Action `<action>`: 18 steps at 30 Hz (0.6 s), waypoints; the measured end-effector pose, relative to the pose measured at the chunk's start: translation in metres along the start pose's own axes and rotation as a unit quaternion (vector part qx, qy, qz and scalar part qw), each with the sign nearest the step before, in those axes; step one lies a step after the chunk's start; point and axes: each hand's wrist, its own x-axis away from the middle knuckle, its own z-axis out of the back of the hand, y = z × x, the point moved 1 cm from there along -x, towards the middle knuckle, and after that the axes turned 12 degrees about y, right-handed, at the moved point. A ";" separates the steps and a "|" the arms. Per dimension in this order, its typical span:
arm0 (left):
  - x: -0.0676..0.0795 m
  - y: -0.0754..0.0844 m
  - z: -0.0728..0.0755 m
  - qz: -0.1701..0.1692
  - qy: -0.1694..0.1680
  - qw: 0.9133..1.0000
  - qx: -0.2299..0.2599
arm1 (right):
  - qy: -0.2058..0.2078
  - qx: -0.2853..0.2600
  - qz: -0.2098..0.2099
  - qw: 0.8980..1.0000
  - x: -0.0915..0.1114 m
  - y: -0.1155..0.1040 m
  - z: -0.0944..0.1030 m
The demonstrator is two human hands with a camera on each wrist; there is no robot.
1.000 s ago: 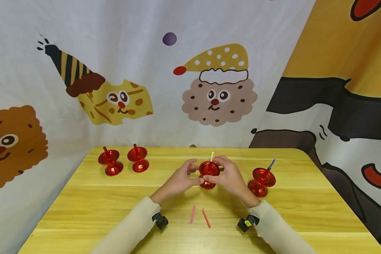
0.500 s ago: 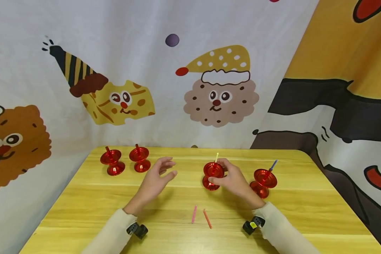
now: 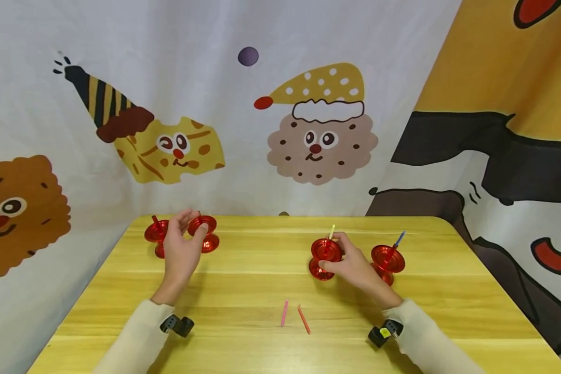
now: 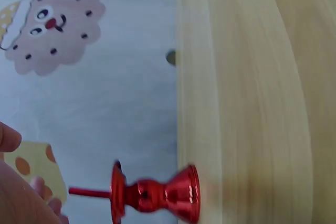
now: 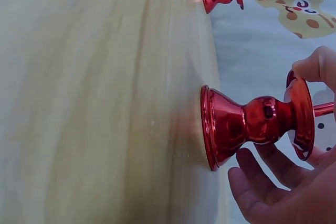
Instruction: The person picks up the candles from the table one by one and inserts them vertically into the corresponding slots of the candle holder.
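Note:
My right hand [image 3: 352, 265] grips a shiny red candle holder [image 3: 326, 252] by its dish, thumb on the near rim and fingers behind. A thin yellow candle [image 3: 332, 231] stands up from it. In the right wrist view, the base of the gripped holder [image 5: 223, 127] is close over the wooden table. At the back left my left hand [image 3: 182, 246] has its fingers spread beside another red candle holder [image 3: 210, 242], which has a red stick upright in its dish. The left wrist view shows that holder [image 4: 149, 195] apart from the fingers.
Behind my left hand, a further red candle holder [image 3: 154, 232] is partly hidden. Right of my right hand stands a holder [image 3: 388, 258] with a blue candle [image 3: 399, 239]. A pink candle [image 3: 284, 313] and an orange-red candle [image 3: 304, 319] lie near the front. A cartoon-printed cloth [image 3: 243, 197] hangs behind the table.
My left hand has left the middle holder and moved left to the back-left holders. My right hand has shifted the holder with the yellow candle rightward, towards the blue-candle one.

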 end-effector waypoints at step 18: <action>-0.030 -0.028 0.005 0.018 -0.066 0.991 -0.111 | 0.027 -0.013 0.005 1.000 0.020 0.011 0.018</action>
